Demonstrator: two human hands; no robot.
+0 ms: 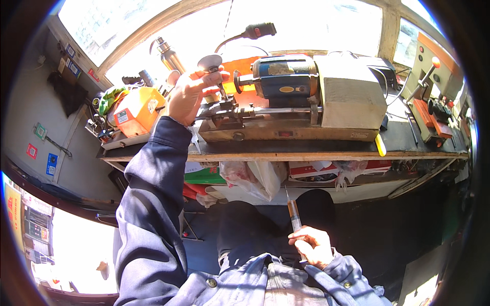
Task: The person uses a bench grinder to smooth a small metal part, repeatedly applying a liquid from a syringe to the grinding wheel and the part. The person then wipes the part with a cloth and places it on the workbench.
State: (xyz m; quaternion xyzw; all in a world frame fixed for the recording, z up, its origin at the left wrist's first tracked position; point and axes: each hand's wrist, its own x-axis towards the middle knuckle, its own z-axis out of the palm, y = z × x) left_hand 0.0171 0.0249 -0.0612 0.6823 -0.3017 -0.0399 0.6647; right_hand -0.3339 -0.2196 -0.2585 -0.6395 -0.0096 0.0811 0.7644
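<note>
My left hand (191, 92) is raised at the blue-motored bench machine (286, 76), its fingers closed on a metal fitting with a pale round disc (209, 62) on top, just above the machine's slide and clamp block (224, 109). A dark toothed wheel on the motor's spindle is just right of those fingers. Low at the right, over my lap, my right hand (310, 245) grips a syringe (293, 211) of brown liquid, its thin needle pointing up toward the bench edge (265, 155).
An orange machine (137, 112) and steel flask (171, 56) are at the left, a grey-and-orange lever machine (431, 107) at the right. A yellow-handled tool (380, 145) lies on the bench. Plastic bags (255, 178) and boxes sit underneath. A bright window runs along the back.
</note>
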